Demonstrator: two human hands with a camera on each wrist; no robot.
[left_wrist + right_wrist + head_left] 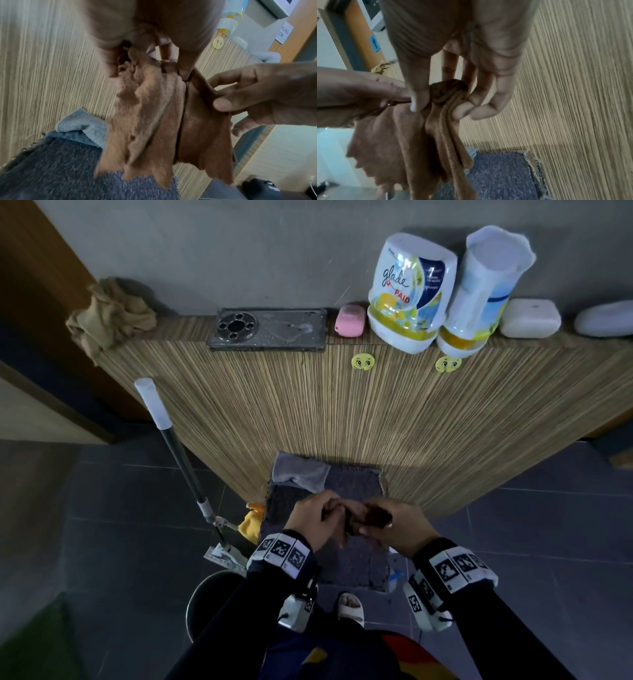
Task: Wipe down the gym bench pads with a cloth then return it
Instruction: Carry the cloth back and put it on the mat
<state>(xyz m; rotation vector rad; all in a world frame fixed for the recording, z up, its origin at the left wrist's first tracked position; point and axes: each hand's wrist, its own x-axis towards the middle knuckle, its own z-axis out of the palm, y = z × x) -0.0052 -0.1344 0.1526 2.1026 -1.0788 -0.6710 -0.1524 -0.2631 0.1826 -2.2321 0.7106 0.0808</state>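
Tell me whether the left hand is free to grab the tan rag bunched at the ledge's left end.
Probably not yet: the left hand and right hand both grip the brown cloth. Nothing blocks the tan rag itself.

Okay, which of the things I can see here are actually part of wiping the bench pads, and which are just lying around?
Part of the job:
brown cloth, gripped by left hand and right hand

Just lying about:
phone
Glade air freshener
pink case
tan rag
mop handle
grey towel
blue mat

Head view — cloth [371, 517] mostly hidden by hands; wrist views motion-blurred.
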